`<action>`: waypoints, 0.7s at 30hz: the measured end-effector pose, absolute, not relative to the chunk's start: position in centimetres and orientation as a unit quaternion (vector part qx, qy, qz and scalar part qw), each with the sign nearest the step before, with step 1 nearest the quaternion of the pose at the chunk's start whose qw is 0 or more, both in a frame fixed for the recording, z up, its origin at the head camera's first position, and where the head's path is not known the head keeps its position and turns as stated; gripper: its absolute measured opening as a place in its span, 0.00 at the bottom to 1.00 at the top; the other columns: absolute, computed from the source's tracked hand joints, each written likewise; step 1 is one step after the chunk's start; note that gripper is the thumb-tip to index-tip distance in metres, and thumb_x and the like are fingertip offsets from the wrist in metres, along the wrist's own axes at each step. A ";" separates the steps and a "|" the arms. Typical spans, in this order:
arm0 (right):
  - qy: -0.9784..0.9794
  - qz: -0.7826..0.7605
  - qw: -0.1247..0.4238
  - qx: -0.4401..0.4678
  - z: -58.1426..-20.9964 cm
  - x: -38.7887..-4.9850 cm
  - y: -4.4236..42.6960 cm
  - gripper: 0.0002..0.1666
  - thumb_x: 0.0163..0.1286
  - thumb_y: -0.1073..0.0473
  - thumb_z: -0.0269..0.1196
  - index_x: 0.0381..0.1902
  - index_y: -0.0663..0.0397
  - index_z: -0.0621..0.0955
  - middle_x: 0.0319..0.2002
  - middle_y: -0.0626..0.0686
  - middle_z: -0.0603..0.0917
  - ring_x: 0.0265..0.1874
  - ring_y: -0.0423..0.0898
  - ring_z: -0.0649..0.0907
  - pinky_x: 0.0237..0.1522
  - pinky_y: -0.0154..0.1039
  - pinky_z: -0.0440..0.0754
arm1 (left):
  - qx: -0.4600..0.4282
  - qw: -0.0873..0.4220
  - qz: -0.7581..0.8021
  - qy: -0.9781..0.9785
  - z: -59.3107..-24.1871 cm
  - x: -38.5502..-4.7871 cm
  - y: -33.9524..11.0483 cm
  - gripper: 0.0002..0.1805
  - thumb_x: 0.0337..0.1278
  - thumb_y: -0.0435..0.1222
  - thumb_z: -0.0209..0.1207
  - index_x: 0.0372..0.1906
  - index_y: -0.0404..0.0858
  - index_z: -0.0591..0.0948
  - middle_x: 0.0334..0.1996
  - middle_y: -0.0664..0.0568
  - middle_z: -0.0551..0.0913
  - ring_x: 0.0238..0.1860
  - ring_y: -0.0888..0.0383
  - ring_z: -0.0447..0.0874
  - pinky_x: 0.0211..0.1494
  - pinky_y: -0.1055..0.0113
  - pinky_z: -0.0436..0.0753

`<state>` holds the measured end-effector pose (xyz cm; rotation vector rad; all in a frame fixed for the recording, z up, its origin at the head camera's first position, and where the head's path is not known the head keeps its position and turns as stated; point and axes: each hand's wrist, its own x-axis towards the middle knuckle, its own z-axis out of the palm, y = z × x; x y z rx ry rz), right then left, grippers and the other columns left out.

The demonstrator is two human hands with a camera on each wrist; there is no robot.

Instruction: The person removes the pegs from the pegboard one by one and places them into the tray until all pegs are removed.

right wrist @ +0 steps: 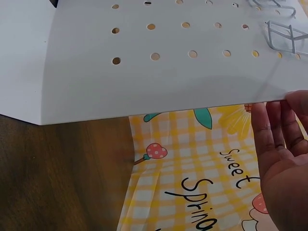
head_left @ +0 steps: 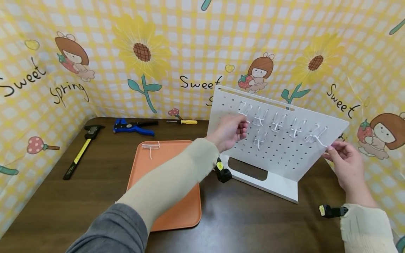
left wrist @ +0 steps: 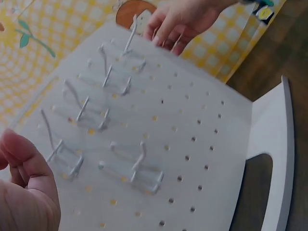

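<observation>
A white pegboard (head_left: 284, 151) stands on its foot on the dark table, with several white wire hooks (head_left: 295, 128) in its upper holes and one hook (left wrist: 144, 174) lower down. My left hand (head_left: 230, 131) pinches the leftmost hook of the upper row, whose tip (head_left: 247, 122) pokes out by the fingers. The left wrist view shows only my thumb and curled fingers at its left edge; that hook is hidden there. My right hand (head_left: 346, 160) grips the board's right edge, thumb in front and fingers behind it, as the right wrist view shows too.
An orange tray (head_left: 190, 211) lies left of the board, under my left forearm, with a loose white hook (head_left: 150, 147) on it. Farther left are a hammer-shaped tool (head_left: 83, 151), blue-handled pliers (head_left: 134, 127) and a yellow-handled screwdriver (head_left: 186, 122). A checked cloth (head_left: 190, 42) hangs behind.
</observation>
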<state>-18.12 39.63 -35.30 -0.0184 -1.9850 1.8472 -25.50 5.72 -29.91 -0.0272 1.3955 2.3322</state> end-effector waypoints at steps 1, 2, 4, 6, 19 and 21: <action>-0.717 0.664 0.212 -0.008 -35.3 -18.1 39.6 0.14 0.76 0.73 0.57 0.42 0.48 0.81 0.37 0.42 0.82 0.33 0.33 0.84 0.36 0.23 0.82 | -0.008 0.211 0.839 0.502 -30.0 -25.3 5.8 0.07 0.77 0.31 0.51 0.40 0.32 0.77 0.27 0.51 0.75 0.25 0.61 0.70 0.28 0.74 0.75; -0.720 0.662 0.211 -0.009 -35.3 -18.1 39.6 0.14 0.76 0.73 0.57 0.42 0.48 0.81 0.37 0.41 0.82 0.33 0.33 0.84 0.36 0.23 0.82 | -0.004 0.208 0.837 0.506 -30.1 -25.0 5.9 0.07 0.76 0.30 0.51 0.40 0.32 0.76 0.26 0.52 0.74 0.25 0.61 0.69 0.27 0.74 0.74; -0.721 0.661 0.209 -0.010 -35.3 -18.0 39.6 0.13 0.76 0.73 0.57 0.42 0.48 0.81 0.38 0.42 0.82 0.33 0.33 0.84 0.36 0.23 0.82 | 0.009 0.197 0.831 0.519 -30.3 -24.7 5.8 0.07 0.77 0.30 0.50 0.43 0.30 0.76 0.27 0.51 0.74 0.26 0.60 0.70 0.28 0.73 0.75; -0.719 0.663 0.211 -0.009 -35.4 -18.0 39.5 0.13 0.76 0.73 0.57 0.41 0.48 0.81 0.37 0.42 0.82 0.33 0.33 0.84 0.36 0.23 0.82 | 0.022 0.174 0.822 0.541 -30.6 -24.5 5.3 0.08 0.78 0.30 0.49 0.46 0.28 0.75 0.29 0.50 0.74 0.27 0.60 0.72 0.29 0.71 0.78; -0.701 0.677 0.221 -0.014 -35.4 -18.2 39.2 0.14 0.75 0.74 0.58 0.40 0.48 0.81 0.35 0.43 0.82 0.32 0.34 0.84 0.36 0.23 0.82 | -0.001 0.080 0.716 0.693 -34.4 -24.5 -8.6 0.08 0.78 0.29 0.52 0.49 0.26 0.75 0.41 0.39 0.82 0.33 0.59 0.84 0.38 0.68 0.87; -0.698 0.682 0.221 -0.014 -35.4 -18.1 39.2 0.15 0.75 0.75 0.58 0.40 0.48 0.81 0.35 0.44 0.82 0.32 0.34 0.84 0.35 0.23 0.82 | -0.010 0.088 0.700 0.708 -35.2 -24.1 -10.7 0.07 0.79 0.29 0.51 0.50 0.27 0.75 0.41 0.41 0.82 0.34 0.59 0.84 0.38 0.68 0.86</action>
